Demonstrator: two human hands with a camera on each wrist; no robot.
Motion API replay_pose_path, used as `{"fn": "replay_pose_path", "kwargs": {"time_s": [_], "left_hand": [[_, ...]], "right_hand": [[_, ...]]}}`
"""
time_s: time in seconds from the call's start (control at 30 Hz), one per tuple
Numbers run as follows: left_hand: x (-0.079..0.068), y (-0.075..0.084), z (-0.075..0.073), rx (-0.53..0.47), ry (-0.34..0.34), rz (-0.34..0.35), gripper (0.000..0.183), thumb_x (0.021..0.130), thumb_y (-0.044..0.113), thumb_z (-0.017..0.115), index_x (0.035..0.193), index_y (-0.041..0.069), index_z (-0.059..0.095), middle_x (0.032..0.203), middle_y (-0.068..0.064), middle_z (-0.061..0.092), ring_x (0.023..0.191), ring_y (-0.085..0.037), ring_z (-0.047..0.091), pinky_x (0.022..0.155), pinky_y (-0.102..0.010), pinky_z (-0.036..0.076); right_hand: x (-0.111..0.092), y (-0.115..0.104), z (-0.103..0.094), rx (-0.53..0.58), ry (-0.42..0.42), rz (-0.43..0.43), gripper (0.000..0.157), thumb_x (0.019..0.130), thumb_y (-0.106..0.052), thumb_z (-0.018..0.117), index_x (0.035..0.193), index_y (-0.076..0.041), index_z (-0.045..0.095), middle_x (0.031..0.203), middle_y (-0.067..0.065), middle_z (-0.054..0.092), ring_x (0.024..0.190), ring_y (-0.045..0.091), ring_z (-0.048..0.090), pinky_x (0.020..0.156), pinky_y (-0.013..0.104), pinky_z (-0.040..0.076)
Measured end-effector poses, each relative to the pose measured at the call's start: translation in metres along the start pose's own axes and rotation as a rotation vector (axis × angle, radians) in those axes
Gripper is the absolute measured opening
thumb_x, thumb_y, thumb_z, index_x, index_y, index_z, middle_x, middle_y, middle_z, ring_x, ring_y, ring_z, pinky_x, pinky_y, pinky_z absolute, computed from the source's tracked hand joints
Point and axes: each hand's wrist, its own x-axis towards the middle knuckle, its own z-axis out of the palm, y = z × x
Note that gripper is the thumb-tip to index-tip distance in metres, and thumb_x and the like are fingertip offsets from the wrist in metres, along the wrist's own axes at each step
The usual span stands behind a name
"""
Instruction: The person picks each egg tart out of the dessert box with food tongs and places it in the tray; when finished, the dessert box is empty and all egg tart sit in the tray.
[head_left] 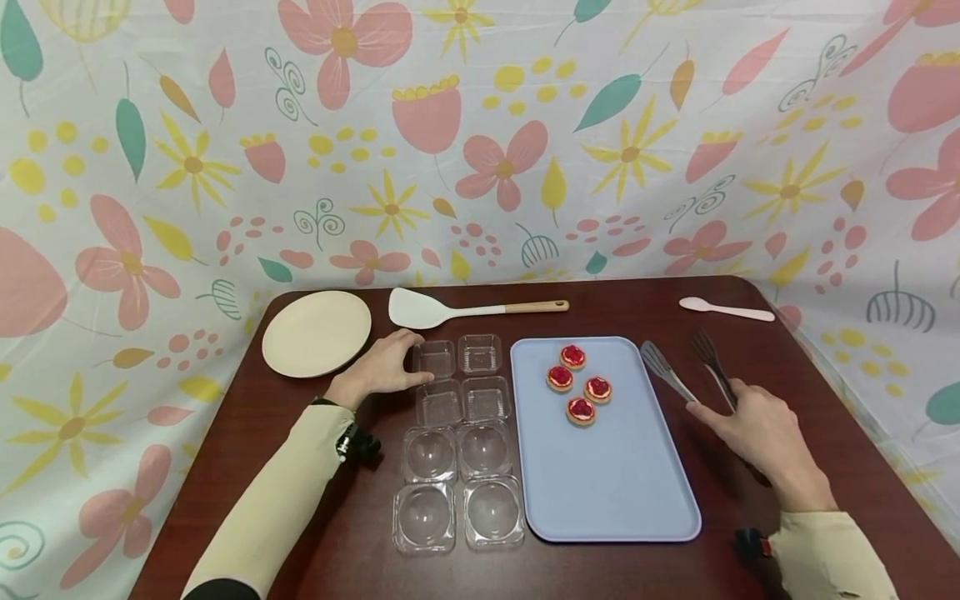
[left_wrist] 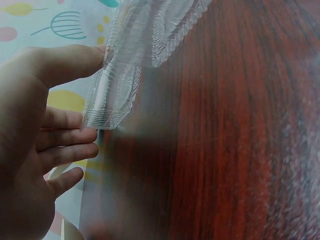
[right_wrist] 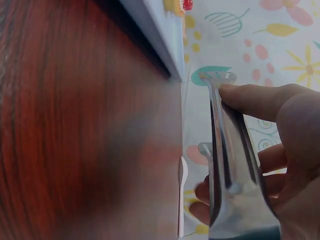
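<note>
Several clear plastic containers (head_left: 486, 398) lie in two columns, the nearer ones with round domed shapes. My left hand (head_left: 384, 364) holds the far-left container (head_left: 435, 360) at its left side, thumb on the near edge and fingers toward the far edge. In the left wrist view the thumb and fingertips (left_wrist: 90, 135) lie at the ridged plastic wall. My right hand (head_left: 765, 433) grips metal tongs (head_left: 670, 373), their two arms spread apart and nothing between the ends. Thumb and fingers sit on opposite arms, right of the blue tray (head_left: 607, 492).
Several small tarts (head_left: 581, 411) with red topping sit on the tray's far half. A cream plate (head_left: 315, 333) is at the back left, beside a white spatula (head_left: 420, 309) with a wooden handle. A pink spoon (head_left: 727, 309) lies at the back right. Behind the table hangs a floral cloth (head_left: 480, 125).
</note>
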Motion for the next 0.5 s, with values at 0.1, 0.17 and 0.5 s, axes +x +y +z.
{"fn": "replay_pose_path", "kwargs": {"time_s": [0.1, 0.17, 0.5], "left_hand": [[0.0, 0.0, 0.0, 0.0, 0.002, 0.009, 0.075, 0.081, 0.051, 0.072, 0.134, 0.003, 0.052, 0.132, -0.013, 0.055, 0.126, -0.029, 0.051, 0.107, -0.051, 0.036], [0.0, 0.0, 0.0, 0.002, 0.005, 0.013, 0.075, 0.081, 0.051, 0.072, 0.134, 0.002, 0.052, 0.132, -0.013, 0.055, 0.126, -0.029, 0.051, 0.107, -0.052, 0.036], [-0.002, 0.001, 0.0, 0.01, 0.008, 0.01, 0.075, 0.081, 0.051, 0.072, 0.135, 0.002, 0.052, 0.128, -0.012, 0.056, 0.122, -0.028, 0.053, 0.106, -0.051, 0.037]], "right_hand": [[0.0, 0.004, -0.001, -0.008, -0.04, 0.044, 0.096, 0.082, -0.065, 0.064, 0.125, 0.019, 0.046, 0.108, 0.042, 0.053, 0.094, 0.06, 0.05, 0.067, 0.066, 0.042], [-0.001, 0.006, -0.001, -0.012, -0.052, 0.064, 0.098, 0.081, -0.067, 0.063, 0.125, 0.019, 0.046, 0.108, 0.043, 0.053, 0.095, 0.06, 0.05, 0.064, 0.066, 0.042], [0.001, 0.013, 0.003, -0.018, -0.03, 0.061, 0.091, 0.079, -0.064, 0.067, 0.109, 0.021, 0.053, 0.084, 0.038, 0.057, 0.079, 0.059, 0.053, 0.06, 0.062, 0.041]]}}
